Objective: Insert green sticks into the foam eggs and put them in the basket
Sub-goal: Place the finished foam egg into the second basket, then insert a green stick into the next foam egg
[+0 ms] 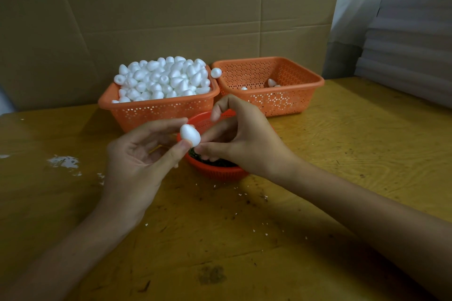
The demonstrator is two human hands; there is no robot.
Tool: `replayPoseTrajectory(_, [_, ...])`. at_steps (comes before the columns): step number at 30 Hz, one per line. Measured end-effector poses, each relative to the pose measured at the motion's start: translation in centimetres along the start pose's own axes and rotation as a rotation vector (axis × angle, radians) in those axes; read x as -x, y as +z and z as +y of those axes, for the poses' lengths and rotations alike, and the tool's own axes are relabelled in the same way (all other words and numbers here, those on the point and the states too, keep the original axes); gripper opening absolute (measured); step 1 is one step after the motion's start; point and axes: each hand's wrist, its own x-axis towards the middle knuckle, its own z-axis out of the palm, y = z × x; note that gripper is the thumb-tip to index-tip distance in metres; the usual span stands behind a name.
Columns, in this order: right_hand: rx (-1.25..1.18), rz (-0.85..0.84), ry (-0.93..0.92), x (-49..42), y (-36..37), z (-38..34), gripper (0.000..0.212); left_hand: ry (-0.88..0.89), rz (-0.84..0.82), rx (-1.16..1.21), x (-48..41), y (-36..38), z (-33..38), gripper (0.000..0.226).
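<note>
- Left hand (pixel 137 161) pinches one foam egg (pixel 190 135) between the tip of its index finger above and its thumb below; its other fingers are loosely curled.
- The egg is white, matte and smooth, with its narrower end pointing down and to the right.
- Right hand (pixel 244 139) is just right of the egg, fingers curled and its thumb and a fingertip against the egg's lower right side. Whether it holds a stick cannot be told.
- Both hands are above a small round red basket (pixel 215 173) of dark green sticks (pixel 215 162) on the counter (pixel 342 154).
- Behind it, an orange basket (pixel 161 112) is heaped with white foam eggs (pixel 163 78).
- To its right, a second orange basket (pixel 281 102) holds a few eggs (pixel 271 82).
</note>
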Motion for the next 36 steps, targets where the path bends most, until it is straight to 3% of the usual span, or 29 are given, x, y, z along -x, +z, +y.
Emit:
replayPoseTrajectory(4, [-0.08,-0.026,0.073,0.1,0.2,-0.5,0.046,-0.007,0.016,-0.023,0.1,-0.1,-0.2,0.035])
replayPoseTrajectory(7, [-0.065,0.004,0.061,-0.3,-0.6,-0.8,0.047,-0.005,0.018,0.021,0.0,0.1,-0.3,0.049])
replayPoseTrajectory(12, [0.013,0.338,0.066,-2.2,-6.0,0.4,0.034,-0.037,0.048,-0.022,-0.1,-0.1,-0.5,0.038])
replayPoseTrajectory(18, [0.264,0.654,0.191,-2.7,-11.8,4.2,0.021,0.015,-0.058,-0.168,0.4,0.0,-0.9,0.035])
replayPoseTrajectory(29, [0.425,0.78,0.244,-3.1,-12.4,5.2,0.02,0.012,-0.072,-0.216,0.7,0.3,-1.1,0.035])
replayPoseTrajectory(36, [0.366,0.806,0.271,-3.1,-12.9,5.3,0.015,-0.001,-0.058,-0.215,0.8,0.4,-0.9,0.035])
